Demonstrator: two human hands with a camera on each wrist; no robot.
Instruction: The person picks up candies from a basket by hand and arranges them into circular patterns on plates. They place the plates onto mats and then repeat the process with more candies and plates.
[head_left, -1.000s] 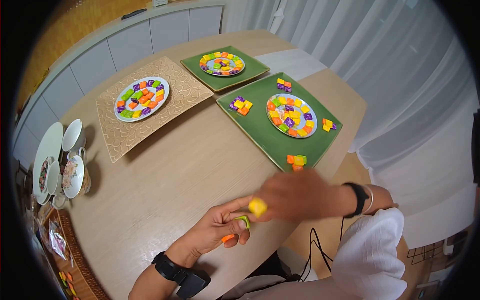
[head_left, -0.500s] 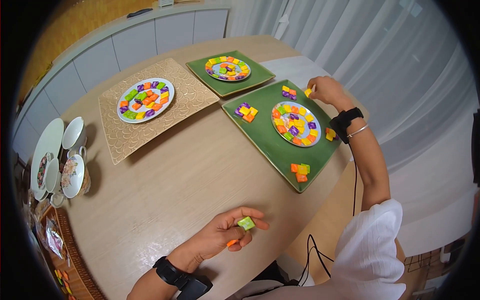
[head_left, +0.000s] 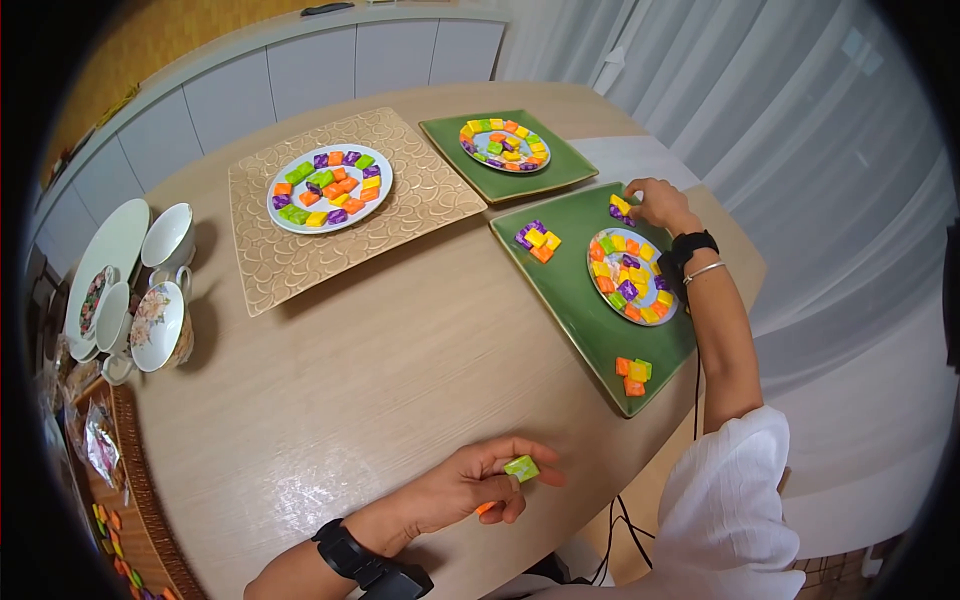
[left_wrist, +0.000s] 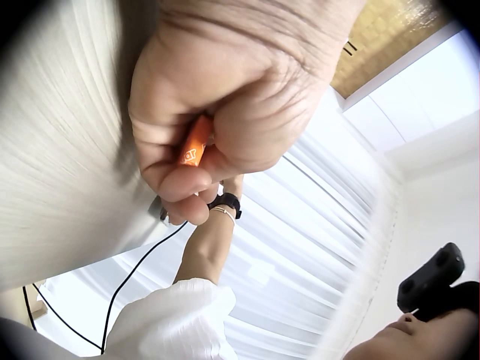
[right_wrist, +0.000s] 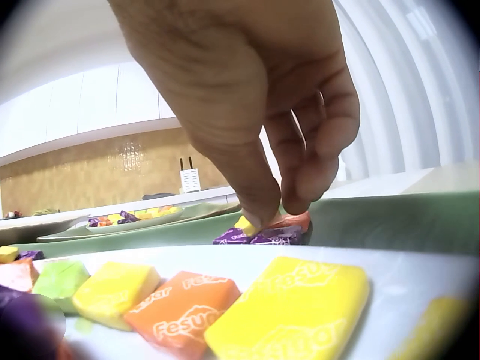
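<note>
My right hand (head_left: 662, 205) reaches over the far corner of the large green plate (head_left: 570, 310). In the right wrist view its bent thumb and fingertips (right_wrist: 259, 210) pinch at a yellow candy (right_wrist: 244, 225) on a cluster with purple candies (right_wrist: 277, 236) and an orange one (right_wrist: 292, 221); the fingers partly cover it. Low over the table, my left hand (head_left: 460, 487) holds a green candy (head_left: 521, 468) by the thumb and an orange candy (head_left: 485, 508) in the curled fingers. The left wrist view shows that orange candy (left_wrist: 196, 141) in the left hand (left_wrist: 225, 97).
Beside the right hand lies a white plate (right_wrist: 397, 277) ringed with candies. More clusters (head_left: 538, 240) sit on the green plate. A beige patterned plate (head_left: 260, 255) and a smaller green plate (head_left: 450, 130) stand behind. Cups (head_left: 168, 235) and a wicker tray (head_left: 135, 450) are at left.
My right hand has gone from beside the left hand to the far cluster, carrying a yellow candy. The left hand keeps its green and orange candies. The head view has shifted.
</note>
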